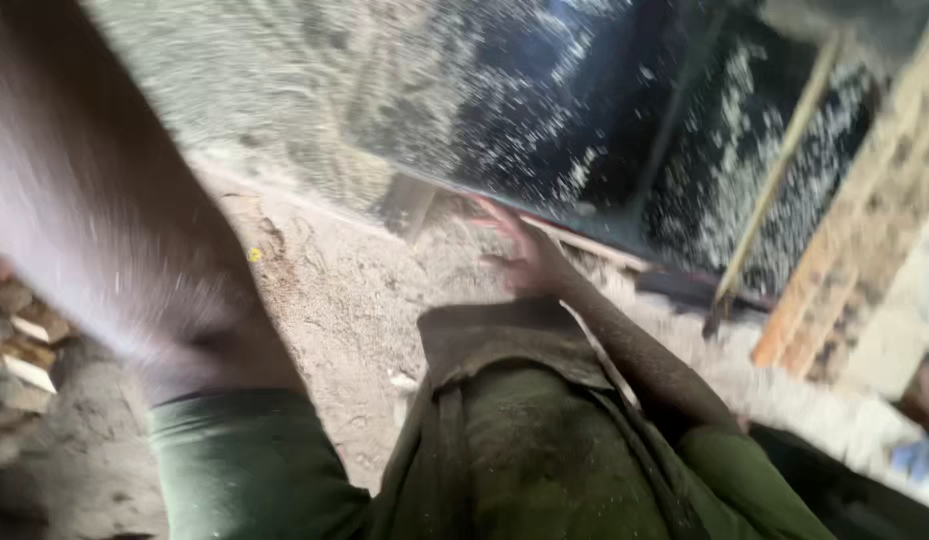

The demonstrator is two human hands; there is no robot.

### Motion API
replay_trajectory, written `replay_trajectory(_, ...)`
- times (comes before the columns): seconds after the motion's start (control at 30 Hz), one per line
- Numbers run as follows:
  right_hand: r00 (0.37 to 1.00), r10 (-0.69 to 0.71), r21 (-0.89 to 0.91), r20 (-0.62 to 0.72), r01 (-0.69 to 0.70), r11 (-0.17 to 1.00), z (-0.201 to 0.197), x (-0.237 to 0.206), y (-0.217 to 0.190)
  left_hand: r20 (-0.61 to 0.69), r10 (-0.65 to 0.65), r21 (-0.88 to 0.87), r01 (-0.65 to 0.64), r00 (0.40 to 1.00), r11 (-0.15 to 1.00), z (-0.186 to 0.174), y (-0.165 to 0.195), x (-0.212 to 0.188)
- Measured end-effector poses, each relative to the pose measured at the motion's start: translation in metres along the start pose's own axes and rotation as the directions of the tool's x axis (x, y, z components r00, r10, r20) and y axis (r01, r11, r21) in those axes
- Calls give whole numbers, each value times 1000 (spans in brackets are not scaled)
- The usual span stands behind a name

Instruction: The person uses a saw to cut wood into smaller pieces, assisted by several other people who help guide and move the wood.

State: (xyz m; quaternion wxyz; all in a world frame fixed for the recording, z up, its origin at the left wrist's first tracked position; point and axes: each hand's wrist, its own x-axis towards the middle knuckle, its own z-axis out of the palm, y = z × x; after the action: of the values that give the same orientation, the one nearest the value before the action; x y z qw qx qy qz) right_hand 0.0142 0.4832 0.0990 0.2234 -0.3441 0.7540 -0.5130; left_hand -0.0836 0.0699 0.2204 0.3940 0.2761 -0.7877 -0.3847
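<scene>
Fingers (499,222) of the right hand (524,262) spread open, reaching to the dark dusty panel's (584,110) lower edge just beyond them; left hand unseen, forearm (104,230) raised, blurred

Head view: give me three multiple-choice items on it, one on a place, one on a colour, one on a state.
1. Where is the right hand?
A. by the dark panel's lower edge
B. in a pocket
C. on the wood pile

2. What colour are the sleeves?
A. red
B. green
C. white

3. How are the right hand's fingers?
A. spread
B. fisted on a hammer
C. gloved

A: it reaches to the dark panel, at the sawdust-covered floor.
B: both cuffs are green.
A: bare fingers spread, holding nothing.
</scene>
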Motion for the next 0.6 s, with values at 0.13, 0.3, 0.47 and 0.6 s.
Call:
replay_trajectory(0.13,892,296,-139,-342,-359,923,-52,-95,56,382,217,-119,-185,898,975,22,33,-60)
replay_trajectory(0.3,649,146,-500,-746,-692,521,-182,-159,128,644,440,-451,-153,626,879,90,25,-248)
replay_trajectory(0.47,500,279,-501,-820,-862,72,-267,-147,138,950,62,-91,80,306,993,113,-52,-337)
replay_trajectory(0.6,600,161,-515,-784,-773,371,-315,-75,102,949,92,-157,199,302,967,177,5,-305)
